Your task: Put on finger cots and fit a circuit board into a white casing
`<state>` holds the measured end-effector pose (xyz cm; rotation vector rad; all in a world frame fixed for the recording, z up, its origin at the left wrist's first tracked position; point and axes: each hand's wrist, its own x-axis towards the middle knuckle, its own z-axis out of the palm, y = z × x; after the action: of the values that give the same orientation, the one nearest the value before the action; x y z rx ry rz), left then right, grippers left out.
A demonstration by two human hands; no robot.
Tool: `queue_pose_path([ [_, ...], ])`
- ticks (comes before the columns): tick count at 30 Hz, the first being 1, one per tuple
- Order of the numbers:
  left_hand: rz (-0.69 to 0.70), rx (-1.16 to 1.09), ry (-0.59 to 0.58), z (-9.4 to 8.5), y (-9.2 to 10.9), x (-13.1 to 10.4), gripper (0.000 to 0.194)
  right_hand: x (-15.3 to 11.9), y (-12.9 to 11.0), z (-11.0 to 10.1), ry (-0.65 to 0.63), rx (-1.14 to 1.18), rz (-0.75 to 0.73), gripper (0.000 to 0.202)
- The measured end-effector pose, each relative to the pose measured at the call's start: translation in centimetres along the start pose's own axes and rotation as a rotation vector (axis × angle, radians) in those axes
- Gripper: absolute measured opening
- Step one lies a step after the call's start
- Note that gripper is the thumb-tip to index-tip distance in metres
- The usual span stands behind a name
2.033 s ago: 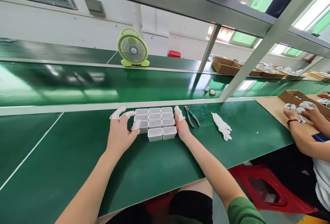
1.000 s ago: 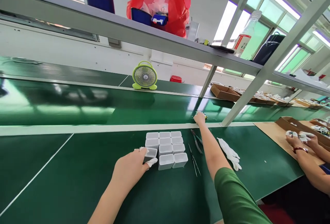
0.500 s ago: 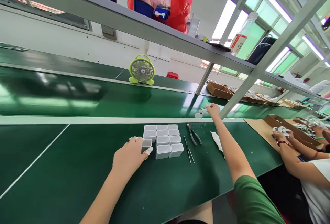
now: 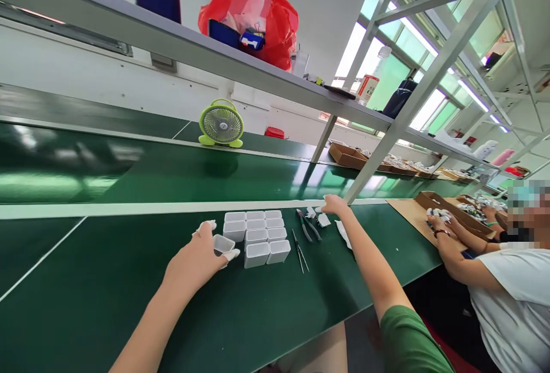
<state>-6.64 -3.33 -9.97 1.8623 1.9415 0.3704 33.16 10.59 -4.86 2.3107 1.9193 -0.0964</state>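
Note:
My left hand [image 4: 189,258] has white coverings on its fingertips. Its thumb and fingers are spread around a small clear container [image 4: 224,243], left of a block of similar white containers [image 4: 256,235]. Fingers closed, my right hand [image 4: 335,205] pinches the edge of small white pieces [image 4: 323,220] just behind the pliers' handles. The dark-handled pliers [image 4: 307,226] and metal tweezers [image 4: 301,251] lie between the containers and my right forearm. A white strip [image 4: 342,233] rests beside that forearm, partly hidden.
A green belt [image 4: 258,181] runs behind the green table [image 4: 107,304]. Beyond it stands a green fan [image 4: 222,123]. Overhead, a shelf [image 4: 180,40] holds a red bag [image 4: 279,29]. At the right, another person's hands [image 4: 438,223] work near a cardboard box [image 4: 455,207].
My left fingers have spread apart around the clear container, which has shifted slightly left from the block. My right hand has brought the white pieces from over the belt onto the table. The view has turned right.

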Motion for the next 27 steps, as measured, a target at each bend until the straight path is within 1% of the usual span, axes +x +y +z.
queue_pose_path([
  [1,-0.015,-0.027,-0.006,0.1,-0.3,0.3,0.074,-0.2,-0.3,0.4,-0.034,0.001,0.033,0.032],
  [3,-0.023,-0.049,-0.033,0.5,-0.7,0.8,0.075,-0.4,-1.1,1.3,-0.079,0.032,0.086,0.030],
  [5,-0.006,-0.074,-0.048,0.8,-0.8,1.2,0.069,-0.5,-1.9,1.9,-0.080,0.108,0.124,0.030],
  [7,0.007,-0.113,-0.040,0.7,-0.8,1.3,0.063,-0.7,-2.1,1.9,-0.050,0.233,0.136,0.031],
  [9,0.000,-0.151,-0.012,0.3,-0.7,1.2,0.057,-1.3,-1.3,1.1,0.001,0.403,0.112,0.029],
  [12,-0.002,-0.214,0.061,-0.8,-0.1,0.5,0.051,-2.6,1.2,-0.7,0.108,0.731,0.013,0.029],
  [14,0.065,-0.399,0.132,-1.5,0.5,-0.2,0.051,-3.6,2.6,-1.5,0.199,1.002,-0.082,0.033],
  [16,0.167,-0.635,0.188,-1.8,1.1,-0.8,0.055,-4.5,2.7,-1.2,0.303,1.274,-0.149,0.039],
  [18,0.270,-0.786,0.227,-1.6,1.6,-1.4,0.059,-5.4,1.2,0.0,0.361,1.516,-0.195,0.046],
  [20,0.362,-0.836,0.252,-1.1,2.0,-1.9,0.061,-6.4,-1.6,1.5,0.339,1.712,-0.244,0.050],
  [22,0.450,-0.836,0.251,-0.3,2.4,-2.2,0.060,-7.7,-4.9,2.9,0.261,1.852,-0.304,0.049],
  [25,0.561,-0.772,0.222,0.9,2.8,-2.7,0.054,-10.3,-8.9,3.8,0.118,1.961,-0.416,0.050],
  [26,0.591,-0.747,0.224,1.3,2.9,-2.8,0.055,-11.2,-9.8,4.0,0.067,1.983,-0.479,0.051],
  [27,0.615,-0.721,0.236,1.7,3.0,-3.0,0.055,-12.2,-10.4,4.1,-0.002,1.996,-0.586,0.053],
])
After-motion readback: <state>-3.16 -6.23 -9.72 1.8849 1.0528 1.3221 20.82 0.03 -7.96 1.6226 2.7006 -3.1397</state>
